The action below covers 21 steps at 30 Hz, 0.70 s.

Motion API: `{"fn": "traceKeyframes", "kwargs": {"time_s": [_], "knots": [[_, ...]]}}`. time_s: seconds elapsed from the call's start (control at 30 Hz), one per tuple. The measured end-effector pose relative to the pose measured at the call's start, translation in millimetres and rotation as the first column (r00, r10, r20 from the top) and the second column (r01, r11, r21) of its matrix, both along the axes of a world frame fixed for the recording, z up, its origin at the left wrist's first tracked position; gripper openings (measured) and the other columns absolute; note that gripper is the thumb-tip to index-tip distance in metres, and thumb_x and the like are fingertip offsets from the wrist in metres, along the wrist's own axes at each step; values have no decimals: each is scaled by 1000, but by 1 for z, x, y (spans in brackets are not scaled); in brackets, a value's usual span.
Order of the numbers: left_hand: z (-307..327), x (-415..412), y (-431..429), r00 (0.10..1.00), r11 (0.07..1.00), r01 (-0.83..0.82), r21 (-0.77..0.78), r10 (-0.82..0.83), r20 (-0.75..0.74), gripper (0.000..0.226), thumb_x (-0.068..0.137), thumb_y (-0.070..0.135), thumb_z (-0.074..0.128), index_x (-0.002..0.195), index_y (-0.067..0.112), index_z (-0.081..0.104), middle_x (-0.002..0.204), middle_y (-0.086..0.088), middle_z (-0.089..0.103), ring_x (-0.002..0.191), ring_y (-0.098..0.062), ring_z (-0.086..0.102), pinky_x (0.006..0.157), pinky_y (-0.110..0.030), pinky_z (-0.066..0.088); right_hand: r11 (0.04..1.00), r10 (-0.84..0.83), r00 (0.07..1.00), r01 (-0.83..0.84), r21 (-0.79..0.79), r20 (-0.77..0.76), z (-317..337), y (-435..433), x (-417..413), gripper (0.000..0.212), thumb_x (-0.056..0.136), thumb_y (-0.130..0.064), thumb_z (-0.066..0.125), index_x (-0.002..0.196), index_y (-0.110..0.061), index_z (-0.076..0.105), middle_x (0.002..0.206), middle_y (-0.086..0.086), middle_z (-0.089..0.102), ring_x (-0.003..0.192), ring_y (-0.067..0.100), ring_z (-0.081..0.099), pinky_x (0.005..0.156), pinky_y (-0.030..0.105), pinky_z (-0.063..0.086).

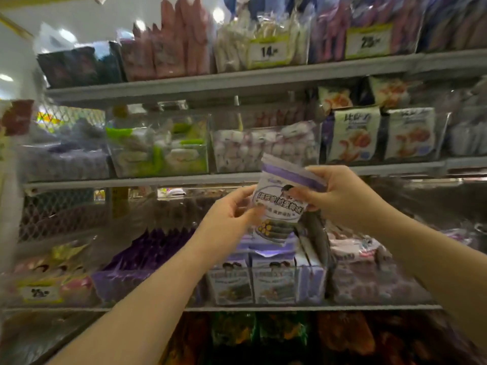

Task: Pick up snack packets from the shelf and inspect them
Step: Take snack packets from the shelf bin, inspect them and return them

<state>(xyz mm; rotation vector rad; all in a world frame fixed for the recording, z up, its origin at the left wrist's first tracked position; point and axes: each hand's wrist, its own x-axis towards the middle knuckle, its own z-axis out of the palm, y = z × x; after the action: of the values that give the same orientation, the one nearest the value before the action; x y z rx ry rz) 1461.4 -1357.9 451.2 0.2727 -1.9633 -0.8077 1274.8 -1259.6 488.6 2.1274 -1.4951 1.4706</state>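
While lifted clear of the shelving, the snack packet (pixel 283 206) sits between both hands at mid-frame. White and purple, dark lettering across the face, purple band under the top seal; tilted, top leaning right.

Left hand (pixel 232 214) pinches its left edge, thumb on the front. Right hand (pixel 342 198) grips the upper right part, thumb pressed on the face. Hands close together, both clamped on the packet.

Directly below: matching packets (pixel 274 280) standing upright on a shelf (pixel 369 307). Left of those, dark purple packets (pixel 147 251); further left, a yellow price tag (pixel 42 293).

Next shelf up: clear bin of white-and-purple sweets (pixel 263 148) behind the packet's top, green-and-white packs (pixel 158 151) to its left, white packets with orange pictures (pixel 353 135) to its right. Top shelf shows tags reading 14 (pixel 268 52) and 25 (pixel 369 42). Much is blurred.
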Motion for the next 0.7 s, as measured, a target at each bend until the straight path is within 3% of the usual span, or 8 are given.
{"fn": "traceKeyframes", "kwargs": {"time_s": [0.1, 0.17, 0.23, 0.3, 0.4, 0.47, 0.57, 0.7], "knots": [[10, -16, -25, 974, 964, -214, -158, 222, 36, 35, 94, 13, 61, 109, 45, 58, 102, 19, 68, 95, 6, 62, 77, -5, 46, 980, -123, 992, 121, -156, -3, 13, -6, -15, 14, 87, -27, 69, 100, -23, 71, 85, -5, 73, 81, 13, 68, 78, 43, 56], [7, -23, -41, 911, 901, -354, -249, 393, 126, 32, 94, 16, 59, 117, 39, 60, 105, 21, 63, 102, 5, 59, 81, -4, 42, 963, -204, 978, 194, -187, -36, 14, -16, -22, 22, 87, -26, 69, 108, -23, 70, 89, -8, 72, 83, 8, 67, 78, 37, 56], [1, -29, -56, 794, 804, -452, -386, 560, 237, 30, 95, 27, 57, 124, 32, 61, 117, 16, 62, 113, -7, 58, 95, -23, 46, 956, -251, 967, 240, -168, -41, 12, -28, -30, 26, 87, -27, 69, 113, -24, 69, 90, -10, 71, 84, 5, 65, 78, 31, 56], [-6, -34, -68, 675, 705, -419, -572, 663, 323, 30, 96, 37, 50, 123, 33, 62, 125, 15, 60, 119, -12, 53, 105, -37, 39, 963, -239, 971, 236, -132, -8, 10, -40, -38, 23, 87, -28, 69, 110, -24, 69, 88, -11, 71, 83, 4, 65, 75, 30, 56], [-14, -43, -79, 553, 712, -289, -640, 669, 496, 35, 99, 45, 37, 126, 36, 58, 131, 16, 54, 128, -14, 40, 114, -48, 21, 968, -234, 972, 235, -91, 23, 7, -57, -47, 10, 86, -30, 69, 96, -27, 70, 79, -6, 72, 74, 9, 66, 71, 38, 56], [-19, -44, -85, 557, 762, -254, -595, 619, 554, 36, 100, 44, 34, 126, 36, 57, 132, 17, 53, 130, -12, 37, 117, -50, 14, 973, -226, 974, 227, -40, 26, 5, -69, -49, 2, 85, -31, 70, 85, -29, 69, 73, -6, 71, 68, 8, 65, 68, 38, 56], [-23, -39, -88, 615, 792, -227, -567, 568, 547, 34, 100, 45, 34, 123, 40, 58, 128, 23, 55, 125, -8, 39, 118, -47, 10, 973, -221, 975, 221, 70, -16, 0, -85, -50, 8, 84, -33, 71, 80, -27, 68, 71, -3, 70, 65, 7, 65, 66, 34, 57], [-23, -31, -91, 658, 774, -188, -605, 556, 508, 35, 99, 47, 34, 122, 40, 60, 120, 24, 60, 111, -4, 40, 101, -31, 28, 924, -307, 922, 348, 159, -238, -3, -101, -51, 17, 85, -38, 70, 92, -22, 69, 78, -3, 69, 72, 11, 64, 72, 36, 55]]}}
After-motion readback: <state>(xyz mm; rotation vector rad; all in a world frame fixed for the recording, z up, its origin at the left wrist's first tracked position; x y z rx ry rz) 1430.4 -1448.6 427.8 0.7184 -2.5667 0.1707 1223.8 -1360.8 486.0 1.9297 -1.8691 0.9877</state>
